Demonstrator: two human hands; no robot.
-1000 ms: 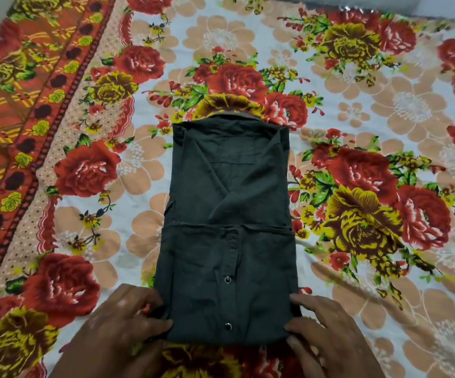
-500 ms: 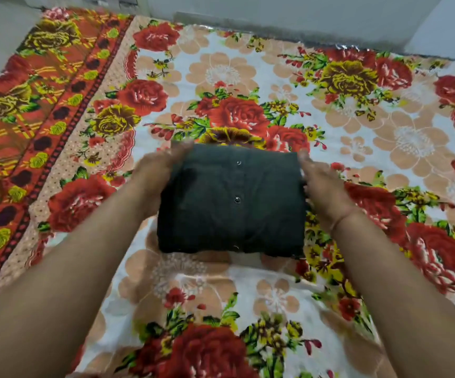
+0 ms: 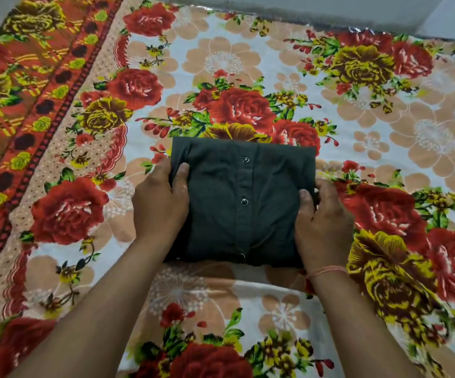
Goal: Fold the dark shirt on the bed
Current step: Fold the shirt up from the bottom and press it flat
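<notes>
The dark shirt [image 3: 241,203] lies on the bed as a compact folded rectangle, button placket facing up with three snaps showing down its middle. My left hand [image 3: 159,200] grips its left edge, thumb on top and fingers tucked under. My right hand [image 3: 321,225] holds the right edge the same way, thumb pressed on the cloth. A thin pink thread circles my right wrist. Both forearms reach in from the bottom of the view.
The bed is covered by a floral sheet [image 3: 384,132] with red and yellow roses on white. An orange patterned border [image 3: 16,105] runs along the left side. A pale wall [image 3: 302,4] meets the bed's far edge.
The long shirt was folded in half, bottom up over the top. My hands then slid from its far corners down to its side edges.
</notes>
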